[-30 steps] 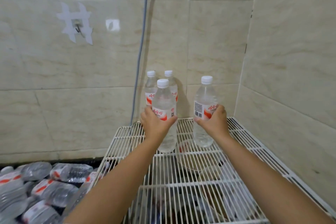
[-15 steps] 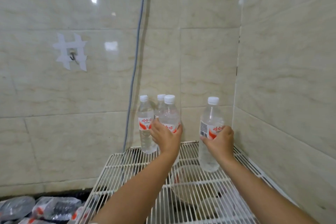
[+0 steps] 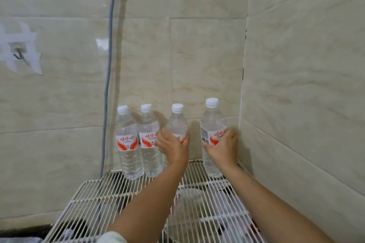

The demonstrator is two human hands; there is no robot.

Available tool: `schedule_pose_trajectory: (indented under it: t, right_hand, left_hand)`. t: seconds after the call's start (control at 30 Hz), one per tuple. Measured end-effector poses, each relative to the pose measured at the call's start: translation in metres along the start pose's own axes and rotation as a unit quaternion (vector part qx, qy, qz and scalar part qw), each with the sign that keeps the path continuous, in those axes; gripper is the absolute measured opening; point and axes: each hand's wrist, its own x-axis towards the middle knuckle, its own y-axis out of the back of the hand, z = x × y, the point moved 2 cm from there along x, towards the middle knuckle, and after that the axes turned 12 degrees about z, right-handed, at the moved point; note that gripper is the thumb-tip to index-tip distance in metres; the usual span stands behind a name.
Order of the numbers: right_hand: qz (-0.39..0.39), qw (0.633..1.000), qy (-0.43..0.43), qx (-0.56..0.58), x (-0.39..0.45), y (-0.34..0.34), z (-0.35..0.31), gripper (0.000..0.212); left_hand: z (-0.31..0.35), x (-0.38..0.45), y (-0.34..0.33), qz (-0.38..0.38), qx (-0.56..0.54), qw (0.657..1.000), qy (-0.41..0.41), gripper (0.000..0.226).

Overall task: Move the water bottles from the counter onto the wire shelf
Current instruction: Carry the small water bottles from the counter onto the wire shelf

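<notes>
Clear water bottles with white caps and red-and-white labels stand upright along the back of the white wire shelf (image 3: pixel 110 199). Two bottles (image 3: pixel 128 144) (image 3: pixel 148 142) stand free at the back left, touching each other. My left hand (image 3: pixel 173 145) grips a third bottle (image 3: pixel 177 122) around its label, just right of those two. In the back right corner my right hand (image 3: pixel 223 146) grips another bottle (image 3: pixel 213 122) at its label; that bottle's base rests on the shelf wires.
Tiled walls close the shelf in at the back and right. A grey cable (image 3: pixel 109 65) hangs down the back wall left of the bottles. A taped hook (image 3: pixel 19 55) is at far left. Blurry items lie under the shelf wires.
Both hands have carried their bottles farther back. The left-hand bottle now stands in line beside the two free bottles, and the right-hand bottle has moved into the back right corner. The counter bottles have left the view.
</notes>
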Motion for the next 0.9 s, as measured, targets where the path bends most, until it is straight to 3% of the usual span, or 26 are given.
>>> schedule_pose_trajectory:
  t: [0.1,0.17,0.27,0.3,0.4,0.47,0.53,0.6,0.67,0.9]
  right_hand:
    - [-0.015,1.0,-0.01,-0.01,-0.003,-0.004,0.004,0.07]
    - [-0.024,0.999,-0.014,-0.025,-0.004,-0.006,0.007,0.072]
    - [-0.04,0.998,-0.01,-0.05,-0.004,-0.006,0.007,0.075]
    - [-0.047,0.997,-0.007,-0.063,-0.002,-0.006,0.006,0.076]
    - [-0.08,0.992,-0.013,-0.096,-0.001,-0.004,0.0,0.079]
    - [-0.095,0.989,-0.013,-0.113,-0.002,-0.004,-0.002,0.078]
    - [-0.092,0.989,-0.01,-0.118,-0.001,-0.006,-0.002,0.076]
    - [-0.094,0.989,-0.011,-0.117,-0.001,-0.009,-0.003,0.073]
    - [-0.096,0.989,-0.022,-0.106,-0.002,-0.015,-0.005,0.072]
    - [-0.103,0.992,-0.026,-0.072,-0.007,-0.039,-0.016,0.073]
  left_hand:
    - [-0.003,0.0,0.002,0.008,0.046,0.999,-0.012,0.087]
    - [-0.012,-0.002,0.004,-0.03,0.101,0.994,-0.041,0.093]
    - [-0.03,-0.008,0.009,-0.11,0.149,0.975,-0.121,0.103]
    - [-0.036,-0.007,0.013,-0.105,0.164,0.965,-0.178,0.11]
    - [-0.056,0.001,0.019,-0.036,0.286,0.877,-0.384,0.149]
    - [-0.065,0.004,0.024,-0.054,0.338,0.845,-0.41,0.158]
    - [-0.063,0.004,0.03,-0.114,0.383,0.827,-0.395,0.144]
    - [-0.061,-0.004,0.026,-0.16,0.4,0.79,-0.437,0.11]
    - [-0.06,-0.008,0.02,-0.196,0.409,0.775,-0.439,0.09]
    - [-0.067,0.006,0.014,-0.187,0.406,0.777,-0.443,0.085]
